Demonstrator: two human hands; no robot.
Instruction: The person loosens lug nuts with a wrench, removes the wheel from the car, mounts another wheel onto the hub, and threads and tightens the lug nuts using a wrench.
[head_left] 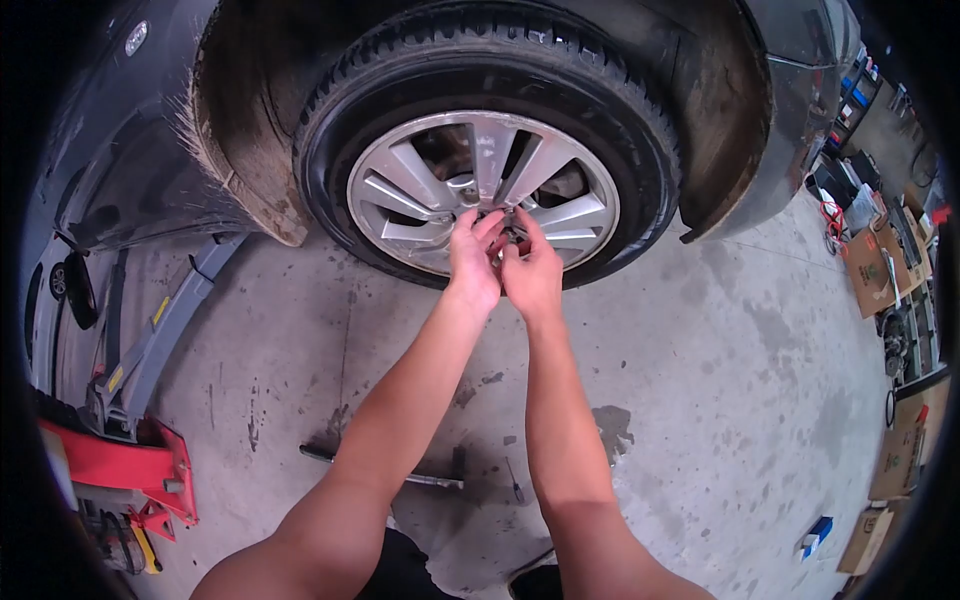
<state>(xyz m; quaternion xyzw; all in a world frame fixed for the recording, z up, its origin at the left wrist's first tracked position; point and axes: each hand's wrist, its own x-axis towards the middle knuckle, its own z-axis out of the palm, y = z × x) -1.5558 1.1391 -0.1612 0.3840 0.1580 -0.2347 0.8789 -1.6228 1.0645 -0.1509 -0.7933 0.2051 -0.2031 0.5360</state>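
Note:
A silver alloy wheel (490, 150) with a black tire (330, 180) is on the car in front of me. Both my hands meet low at the wheel's center. My left hand (474, 262) is turned palm up with its fingers partly curled against the hub area. Close beside it, my right hand (533, 272) has its fingers bent, the index finger reaching up to the hub. Small shiny metal shows between the hands, but I cannot make out its kind. My fingers cover most of the hub.
A long dark bar tool (435, 481) and a thin tool (514, 482) lie on the concrete floor (700, 400). A lift arm (165, 330) and a red floor jack (120, 460) stand at left. Cardboard boxes (868, 275) line the right, near a blue-and-white box (816, 537).

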